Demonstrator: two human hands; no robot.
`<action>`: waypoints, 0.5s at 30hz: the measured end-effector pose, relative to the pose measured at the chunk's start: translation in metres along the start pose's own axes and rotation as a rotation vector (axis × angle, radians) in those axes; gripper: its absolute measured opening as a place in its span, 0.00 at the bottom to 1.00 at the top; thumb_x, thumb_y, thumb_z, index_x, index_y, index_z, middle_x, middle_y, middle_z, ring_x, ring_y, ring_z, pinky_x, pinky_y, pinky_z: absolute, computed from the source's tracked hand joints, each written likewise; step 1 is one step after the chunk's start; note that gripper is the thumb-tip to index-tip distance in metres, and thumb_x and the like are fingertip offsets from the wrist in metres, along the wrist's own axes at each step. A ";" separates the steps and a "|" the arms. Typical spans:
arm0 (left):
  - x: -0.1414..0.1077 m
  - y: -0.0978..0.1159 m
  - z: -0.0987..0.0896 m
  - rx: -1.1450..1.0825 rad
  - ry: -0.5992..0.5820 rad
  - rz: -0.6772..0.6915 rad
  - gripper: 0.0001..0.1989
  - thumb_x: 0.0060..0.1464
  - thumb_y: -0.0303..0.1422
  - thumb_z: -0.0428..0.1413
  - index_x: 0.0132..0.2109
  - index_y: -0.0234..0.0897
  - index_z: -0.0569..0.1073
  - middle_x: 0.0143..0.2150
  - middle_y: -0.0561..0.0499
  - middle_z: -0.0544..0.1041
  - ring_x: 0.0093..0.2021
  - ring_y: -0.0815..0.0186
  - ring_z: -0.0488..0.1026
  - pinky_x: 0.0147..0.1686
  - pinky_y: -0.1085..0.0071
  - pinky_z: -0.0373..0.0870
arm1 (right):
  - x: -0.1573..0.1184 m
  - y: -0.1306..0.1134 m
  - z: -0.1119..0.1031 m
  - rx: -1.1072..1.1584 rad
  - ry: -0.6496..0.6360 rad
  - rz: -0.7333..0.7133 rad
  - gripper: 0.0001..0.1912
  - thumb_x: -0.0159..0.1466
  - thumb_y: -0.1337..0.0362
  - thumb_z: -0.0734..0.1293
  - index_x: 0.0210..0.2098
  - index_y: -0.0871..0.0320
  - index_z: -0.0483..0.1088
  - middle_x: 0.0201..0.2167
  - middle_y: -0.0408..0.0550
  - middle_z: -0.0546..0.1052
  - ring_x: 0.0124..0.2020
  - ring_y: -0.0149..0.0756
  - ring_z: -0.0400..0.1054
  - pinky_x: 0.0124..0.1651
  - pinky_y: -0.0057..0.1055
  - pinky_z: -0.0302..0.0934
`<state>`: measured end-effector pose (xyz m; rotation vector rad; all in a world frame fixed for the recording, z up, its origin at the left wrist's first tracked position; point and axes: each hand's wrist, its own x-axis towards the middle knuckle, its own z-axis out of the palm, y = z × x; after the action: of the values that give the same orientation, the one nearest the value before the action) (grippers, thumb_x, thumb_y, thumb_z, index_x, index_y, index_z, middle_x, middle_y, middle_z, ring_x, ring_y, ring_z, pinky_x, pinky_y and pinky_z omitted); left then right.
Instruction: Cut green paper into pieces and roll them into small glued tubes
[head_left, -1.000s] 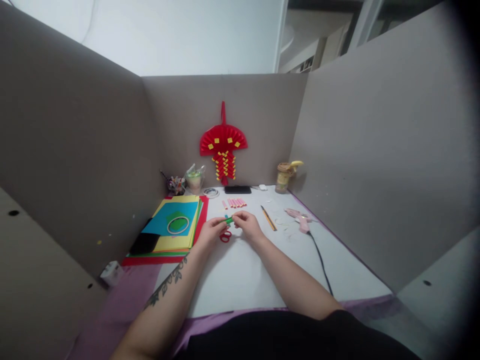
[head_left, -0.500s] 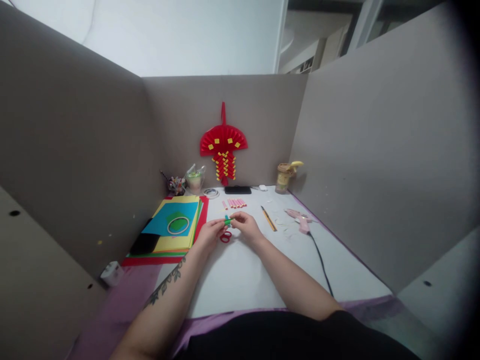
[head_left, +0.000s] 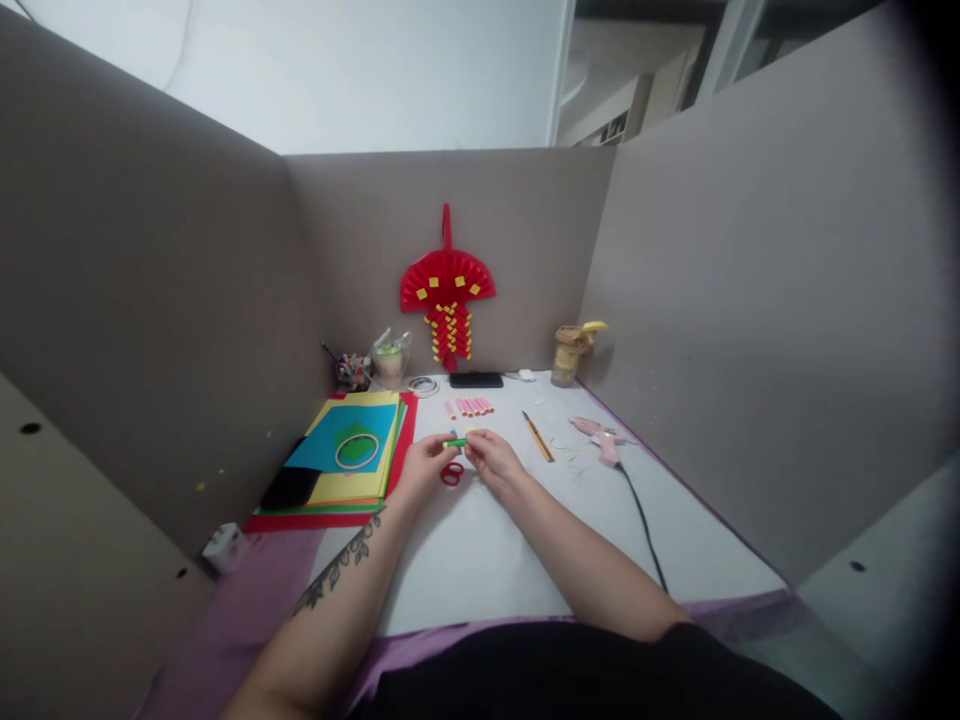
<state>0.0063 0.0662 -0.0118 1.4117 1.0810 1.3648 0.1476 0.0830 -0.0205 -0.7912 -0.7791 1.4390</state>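
A small green roll (head_left: 455, 442) is held between both hands above the white tabletop. My left hand (head_left: 426, 462) pinches its left end, and my right hand (head_left: 491, 458) grips its right end with the fingertips. Just below the roll, the red handles of scissors (head_left: 451, 474) lie on the table. Beyond my hands several small pink rolls with yellowish ends (head_left: 475, 407) stand in a row, with a single pink piece (head_left: 450, 410) at their left.
Stacked coloured paper (head_left: 360, 485) with a ring (head_left: 356, 451) lies left. Right are a pencil-like tool (head_left: 538, 437) and a pink glue gun (head_left: 606, 443) with black cable. A phone (head_left: 475, 381), tape rolls (head_left: 424, 386) and a cup (head_left: 566, 357) stand behind. A red fan decoration (head_left: 448, 290) hangs on the partition.
My hands have moved slightly apart, so more of the green roll shows between them. My right hand has shifted a little to the right and down.
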 end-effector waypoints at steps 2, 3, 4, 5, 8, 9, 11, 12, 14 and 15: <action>0.000 -0.001 -0.001 0.030 -0.010 0.001 0.18 0.41 0.37 0.63 0.40 0.32 0.77 0.28 0.48 0.76 0.27 0.69 0.71 0.26 0.75 0.65 | 0.000 0.000 0.001 0.020 0.001 0.024 0.16 0.38 0.62 0.75 0.22 0.57 0.64 0.18 0.41 0.69 0.20 0.29 0.64 0.26 0.28 0.63; 0.001 -0.001 -0.001 0.025 -0.014 -0.012 0.19 0.42 0.38 0.63 0.41 0.32 0.77 0.29 0.47 0.76 0.27 0.68 0.71 0.27 0.75 0.66 | -0.001 0.000 0.001 0.013 -0.002 0.028 0.16 0.38 0.62 0.75 0.22 0.58 0.65 0.19 0.41 0.69 0.20 0.28 0.64 0.27 0.28 0.63; 0.001 -0.001 -0.002 0.007 -0.015 -0.031 0.19 0.42 0.39 0.63 0.41 0.32 0.76 0.29 0.46 0.76 0.28 0.68 0.71 0.27 0.74 0.66 | -0.001 -0.001 0.002 -0.005 -0.006 0.025 0.16 0.38 0.62 0.75 0.22 0.58 0.65 0.19 0.41 0.70 0.20 0.28 0.64 0.27 0.28 0.63; 0.002 -0.002 -0.002 -0.019 -0.011 -0.052 0.20 0.41 0.39 0.63 0.41 0.31 0.76 0.29 0.46 0.76 0.28 0.67 0.72 0.28 0.74 0.66 | -0.003 -0.002 0.002 -0.033 -0.012 0.016 0.16 0.39 0.61 0.75 0.22 0.58 0.66 0.19 0.40 0.70 0.20 0.28 0.64 0.27 0.28 0.62; 0.004 -0.002 -0.002 -0.104 0.005 -0.118 0.21 0.40 0.39 0.63 0.40 0.30 0.75 0.30 0.45 0.77 0.30 0.66 0.73 0.30 0.73 0.68 | -0.006 -0.008 0.003 -0.176 -0.055 -0.064 0.14 0.42 0.59 0.73 0.24 0.60 0.68 0.18 0.40 0.71 0.20 0.27 0.64 0.28 0.27 0.61; 0.005 -0.002 -0.002 -0.135 0.011 -0.142 0.20 0.40 0.39 0.63 0.39 0.30 0.75 0.31 0.44 0.77 0.30 0.66 0.73 0.31 0.73 0.69 | -0.007 -0.009 0.003 -0.240 -0.075 -0.105 0.12 0.43 0.60 0.72 0.24 0.60 0.69 0.18 0.40 0.71 0.20 0.27 0.64 0.28 0.27 0.60; 0.006 -0.001 -0.002 -0.193 0.028 -0.185 0.19 0.40 0.39 0.64 0.37 0.29 0.75 0.32 0.43 0.77 0.31 0.65 0.74 0.33 0.72 0.70 | -0.008 -0.012 0.002 -0.358 -0.112 -0.171 0.10 0.45 0.62 0.71 0.25 0.60 0.70 0.18 0.41 0.71 0.21 0.28 0.64 0.28 0.27 0.59; 0.007 0.000 -0.003 -0.216 0.040 -0.199 0.20 0.39 0.39 0.64 0.38 0.29 0.75 0.32 0.43 0.77 0.32 0.66 0.74 0.34 0.71 0.70 | -0.009 -0.012 0.003 -0.396 -0.122 -0.186 0.10 0.45 0.62 0.70 0.25 0.61 0.71 0.18 0.41 0.72 0.21 0.28 0.64 0.27 0.27 0.58; 0.007 0.000 -0.003 -0.245 0.069 -0.203 0.22 0.38 0.38 0.65 0.41 0.29 0.74 0.32 0.44 0.77 0.32 0.66 0.74 0.34 0.71 0.70 | -0.011 -0.011 0.004 -0.411 -0.132 -0.167 0.09 0.45 0.63 0.70 0.24 0.61 0.70 0.16 0.40 0.71 0.19 0.28 0.63 0.25 0.26 0.56; 0.007 0.000 -0.003 -0.249 0.081 -0.193 0.25 0.37 0.38 0.65 0.43 0.30 0.73 0.32 0.45 0.77 0.31 0.67 0.73 0.34 0.71 0.70 | -0.012 -0.010 0.005 -0.393 -0.137 -0.134 0.08 0.45 0.64 0.70 0.24 0.61 0.69 0.15 0.40 0.70 0.18 0.27 0.62 0.24 0.26 0.56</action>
<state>0.0033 0.0735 -0.0099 1.0526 1.0307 1.3726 0.1486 0.0716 -0.0095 -0.9230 -1.2214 1.2440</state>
